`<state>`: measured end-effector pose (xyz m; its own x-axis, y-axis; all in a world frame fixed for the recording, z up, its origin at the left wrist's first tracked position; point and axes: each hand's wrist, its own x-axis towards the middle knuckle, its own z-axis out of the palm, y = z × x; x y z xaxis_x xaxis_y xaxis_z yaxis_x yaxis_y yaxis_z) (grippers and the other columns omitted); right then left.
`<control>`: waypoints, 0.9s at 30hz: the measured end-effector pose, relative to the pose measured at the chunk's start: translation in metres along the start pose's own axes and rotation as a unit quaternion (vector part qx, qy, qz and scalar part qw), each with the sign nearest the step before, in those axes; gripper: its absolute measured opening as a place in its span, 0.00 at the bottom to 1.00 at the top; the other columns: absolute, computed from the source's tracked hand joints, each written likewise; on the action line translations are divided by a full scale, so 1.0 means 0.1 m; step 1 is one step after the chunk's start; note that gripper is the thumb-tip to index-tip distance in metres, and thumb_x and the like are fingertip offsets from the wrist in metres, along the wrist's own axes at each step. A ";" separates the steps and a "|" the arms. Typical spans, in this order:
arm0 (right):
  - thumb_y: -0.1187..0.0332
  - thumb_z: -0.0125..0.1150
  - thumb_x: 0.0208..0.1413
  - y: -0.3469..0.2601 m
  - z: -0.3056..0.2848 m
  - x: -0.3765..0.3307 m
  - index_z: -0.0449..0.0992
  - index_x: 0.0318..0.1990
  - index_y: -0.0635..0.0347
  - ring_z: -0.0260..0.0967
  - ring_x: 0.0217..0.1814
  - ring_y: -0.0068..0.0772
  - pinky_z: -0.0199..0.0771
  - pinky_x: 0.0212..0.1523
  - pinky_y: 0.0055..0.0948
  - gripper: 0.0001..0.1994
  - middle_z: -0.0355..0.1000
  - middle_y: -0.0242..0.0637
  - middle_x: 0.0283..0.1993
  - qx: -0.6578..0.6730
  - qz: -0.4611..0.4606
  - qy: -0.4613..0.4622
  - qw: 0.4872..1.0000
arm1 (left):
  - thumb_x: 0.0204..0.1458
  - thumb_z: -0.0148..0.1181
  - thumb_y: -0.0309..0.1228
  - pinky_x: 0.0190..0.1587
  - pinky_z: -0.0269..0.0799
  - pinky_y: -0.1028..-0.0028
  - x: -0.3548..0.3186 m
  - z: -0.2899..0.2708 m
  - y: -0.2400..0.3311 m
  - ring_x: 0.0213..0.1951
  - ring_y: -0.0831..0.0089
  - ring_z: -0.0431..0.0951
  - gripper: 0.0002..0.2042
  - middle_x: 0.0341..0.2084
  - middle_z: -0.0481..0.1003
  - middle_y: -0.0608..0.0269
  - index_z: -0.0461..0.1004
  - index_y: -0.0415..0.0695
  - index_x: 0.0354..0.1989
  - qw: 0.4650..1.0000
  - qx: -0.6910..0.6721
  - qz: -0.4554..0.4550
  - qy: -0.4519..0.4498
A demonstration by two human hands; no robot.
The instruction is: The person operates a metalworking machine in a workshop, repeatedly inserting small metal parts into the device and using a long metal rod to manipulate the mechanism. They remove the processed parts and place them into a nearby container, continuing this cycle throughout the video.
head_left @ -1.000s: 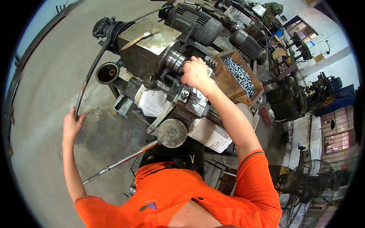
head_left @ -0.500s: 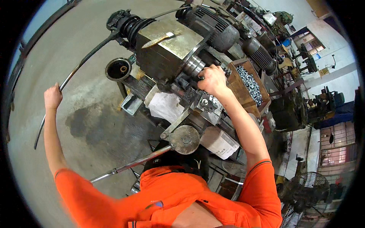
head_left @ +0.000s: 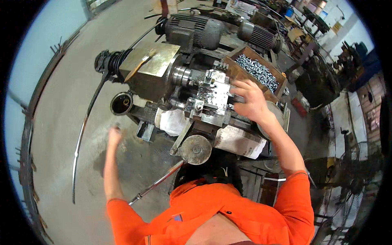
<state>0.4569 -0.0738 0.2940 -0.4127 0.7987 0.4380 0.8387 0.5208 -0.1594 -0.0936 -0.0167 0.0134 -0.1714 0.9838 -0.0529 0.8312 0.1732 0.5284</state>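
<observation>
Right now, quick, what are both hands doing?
Left hand: blurred, over the floor; cannot tell if open or shut.
Right hand: open, fingers spread, at the machine's metal block, holding nothing.

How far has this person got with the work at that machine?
Done: many shiny metal pieces already lie in the wooden box. In hand: the right hand is spread over the machine's metal block beside that box, while the left hand, blurred, hangs over the floor touching nothing. Left: hard to tell; whether a piece sits in the machine does not show.
</observation>
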 end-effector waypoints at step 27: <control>0.69 0.53 0.33 0.14 -0.21 -4.73 0.72 0.28 0.63 0.69 0.32 0.56 0.69 0.34 0.44 0.10 0.71 0.52 0.28 -0.143 0.667 -0.116 0.721 | 0.48 0.60 0.30 0.42 0.70 0.72 -1.78 -0.48 2.04 0.37 0.75 0.75 0.18 0.34 0.76 0.59 0.69 0.39 0.48 0.902 -0.144 0.081 -0.398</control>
<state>0.6712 -0.4507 0.1036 0.8100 0.5773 -0.1025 0.5694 -0.8162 -0.0980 0.0806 -0.1584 0.1712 0.4697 0.7373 -0.4856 0.6189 0.1174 0.7767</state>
